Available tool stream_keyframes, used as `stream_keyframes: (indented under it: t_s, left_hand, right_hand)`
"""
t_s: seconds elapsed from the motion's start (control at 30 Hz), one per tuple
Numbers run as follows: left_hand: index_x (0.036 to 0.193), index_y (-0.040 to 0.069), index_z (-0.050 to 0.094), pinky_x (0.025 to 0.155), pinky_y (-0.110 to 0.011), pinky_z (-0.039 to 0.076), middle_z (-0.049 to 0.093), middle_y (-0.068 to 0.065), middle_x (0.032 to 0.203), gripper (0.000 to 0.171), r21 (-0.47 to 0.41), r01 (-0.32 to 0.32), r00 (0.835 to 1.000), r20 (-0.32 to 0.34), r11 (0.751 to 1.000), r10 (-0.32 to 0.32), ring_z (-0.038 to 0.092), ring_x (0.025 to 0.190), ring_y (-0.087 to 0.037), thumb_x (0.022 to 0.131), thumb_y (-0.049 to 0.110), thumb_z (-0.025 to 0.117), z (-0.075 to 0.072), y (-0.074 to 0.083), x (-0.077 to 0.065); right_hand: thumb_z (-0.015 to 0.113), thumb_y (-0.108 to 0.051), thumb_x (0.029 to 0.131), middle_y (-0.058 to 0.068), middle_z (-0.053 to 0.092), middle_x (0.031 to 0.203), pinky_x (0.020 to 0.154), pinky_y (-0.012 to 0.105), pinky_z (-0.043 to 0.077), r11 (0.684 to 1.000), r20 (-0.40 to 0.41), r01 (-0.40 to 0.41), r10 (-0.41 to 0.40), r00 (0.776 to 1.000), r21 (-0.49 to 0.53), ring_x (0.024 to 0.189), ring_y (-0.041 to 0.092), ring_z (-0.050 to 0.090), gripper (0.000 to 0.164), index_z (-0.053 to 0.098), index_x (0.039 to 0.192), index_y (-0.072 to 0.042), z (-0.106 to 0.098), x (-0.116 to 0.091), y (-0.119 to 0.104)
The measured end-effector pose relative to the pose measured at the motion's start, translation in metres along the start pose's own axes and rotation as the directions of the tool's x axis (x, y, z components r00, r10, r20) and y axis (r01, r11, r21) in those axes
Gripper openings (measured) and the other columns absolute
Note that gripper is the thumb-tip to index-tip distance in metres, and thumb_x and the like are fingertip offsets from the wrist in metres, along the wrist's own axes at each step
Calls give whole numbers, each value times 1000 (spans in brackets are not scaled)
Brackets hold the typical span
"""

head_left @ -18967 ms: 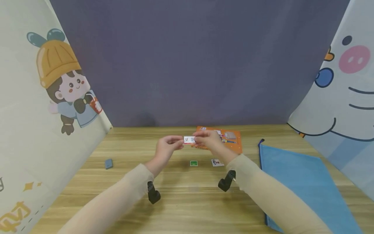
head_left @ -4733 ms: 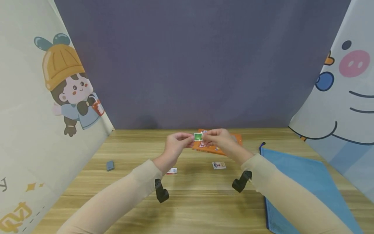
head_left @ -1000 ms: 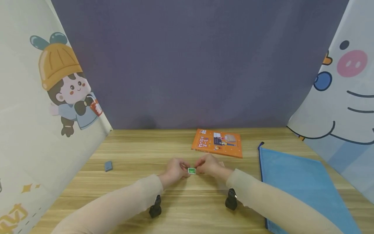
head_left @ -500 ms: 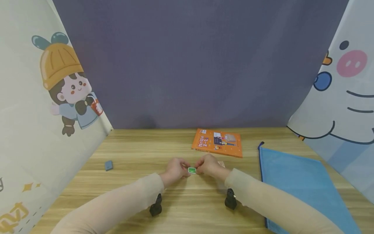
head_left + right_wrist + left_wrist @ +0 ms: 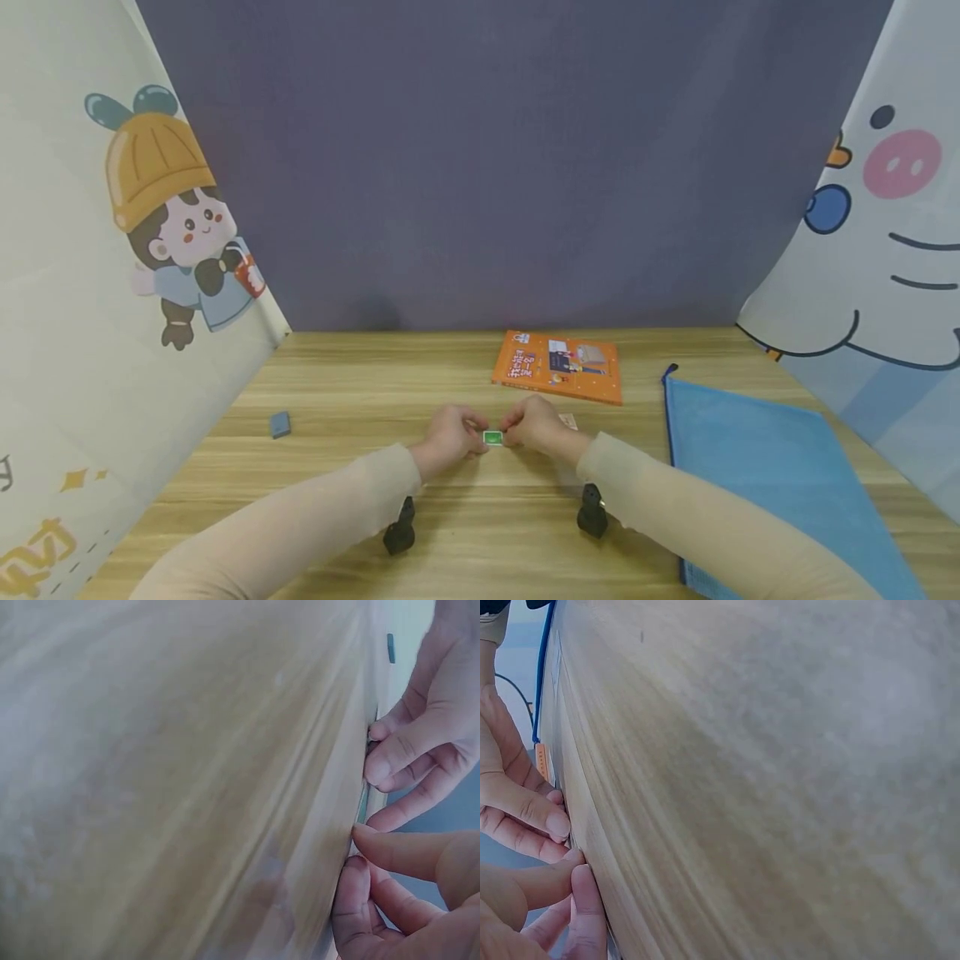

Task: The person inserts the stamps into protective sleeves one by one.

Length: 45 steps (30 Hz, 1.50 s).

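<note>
Basically both hands are on one thing: a small green card (image 5: 492, 437) w/ a white border, low over the tabletop (image 5: 480, 542), approx. mid-table. L hand (image 5: 452, 435) pinches its left edge, thumb & forefinger close together; R hand (image 5: 534, 422) does likewise at the right edge, fingers bent. Both wrist views show it nearly edge-on, so can't tell if it's fully flat on the wood. Another card (image 5: 568, 421), pale & printed, lies just past R hand, partly hidden by it. Beyond the hands, nr the dark backdrop (image 5: 513, 167), there's an orange book (image 5: 558, 367), cover up, slightly askew. Blue bag (image 5: 772, 475) lies flat, far R; small grey-blue block (image 5: 280, 425) well off to L.
</note>
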<state>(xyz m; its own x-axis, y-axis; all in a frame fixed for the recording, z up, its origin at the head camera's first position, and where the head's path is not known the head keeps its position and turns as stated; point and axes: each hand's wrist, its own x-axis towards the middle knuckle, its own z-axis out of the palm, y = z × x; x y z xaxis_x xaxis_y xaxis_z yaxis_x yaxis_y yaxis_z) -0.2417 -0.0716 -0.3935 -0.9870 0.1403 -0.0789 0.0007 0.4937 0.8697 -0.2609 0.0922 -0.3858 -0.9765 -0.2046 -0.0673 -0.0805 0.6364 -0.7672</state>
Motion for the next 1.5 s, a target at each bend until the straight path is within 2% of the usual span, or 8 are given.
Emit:
stream_keyframes:
  t_s: [0.3, 0.43, 0.6, 0.77, 0.97, 1.13, 1.27, 1.5]
  left_hand:
    - [110, -6, 66, 55, -22, 57, 64, -10, 76, 40, -14, -20, 1000, 13, 1000, 20, 58, 59, -12, 72, -13, 75, -1, -1, -1]
    - [110, -5, 66, 55, -21, 55, 64, -8, 74, 40, 4, -47, 999, 8, 999, 47, 58, 58, -10, 71, -9, 78, -1, 4, -2]
    - [110, -6, 66, 57, -25, 57, 67, -8, 75, 38, 10, -81, 996, 33, 997, 81, 61, 59, -10, 74, -3, 79, 4, 15, -6]
    - [108, -7, 66, 60, -27, 60, 72, -13, 79, 35, -36, -85, 994, 62, 996, 88, 68, 63, -16, 76, -2, 78, 16, 21, -12]
    - [104, -6, 68, 63, -27, 60, 73, -14, 85, 32, -70, -100, 991, 86, 993, 106, 71, 71, -20, 75, 1, 79, 35, 25, -20]
    - [101, -4, 69, 63, -23, 59, 71, -9, 82, 31, -96, -105, 987, 109, 990, 115, 66, 69, -13, 73, 2, 81, 52, 29, -23]
    - [98, -1, 71, 60, -20, 56, 69, -3, 80, 30, -61, -121, 985, 120, 991, 127, 61, 68, -8, 72, 6, 83, 62, 34, -23]
    - [92, 1, 71, 56, -18, 51, 66, -2, 76, 28, -43, -119, 982, 140, 992, 124, 57, 65, -7, 69, 5, 85, 76, 35, -22]
  right_hand:
    - [79, 0, 70, 4, 71, 80, 60, 22, 55, 996, 0, -69, 69, 998, 55, 68, 13, 63, 19, 75, 88, -3, -4, 8, 7]
    - [77, -4, 75, 5, 70, 82, 63, 24, 56, 992, -12, -96, 97, 995, 85, 70, 14, 63, 19, 73, 94, -4, -18, 10, 7]
    - [73, -9, 83, 10, 70, 101, 77, 34, 58, 994, 8, -91, 91, 996, 62, 85, 19, 65, 22, 71, 104, -3, -43, 15, 8]
    - [69, -8, 85, 12, 67, 111, 86, 38, 57, 998, 48, -61, 60, 997, 33, 97, 23, 63, 26, 68, 110, -1, -61, 20, 16]
    - [73, -7, 81, 13, 68, 109, 89, 39, 55, 999, 17, -29, 30, 999, -33, 102, 27, 61, 26, 69, 107, -2, -72, 22, 30]
    - [74, -6, 81, 14, 69, 106, 84, 36, 57, 999, 40, 3, -1, 999, -49, 98, 25, 63, 27, 68, 107, 0, -77, 19, 37]
    - [80, -6, 76, 10, 70, 101, 82, 35, 58, 995, 58, 37, -31, 998, -98, 93, 21, 64, 30, 68, 103, 0, -78, 16, 43]
    - [83, -5, 70, 7, 68, 90, 73, 30, 55, 980, 27, 40, -36, 999, -194, 83, 18, 61, 26, 71, 92, -4, -77, 16, 54]
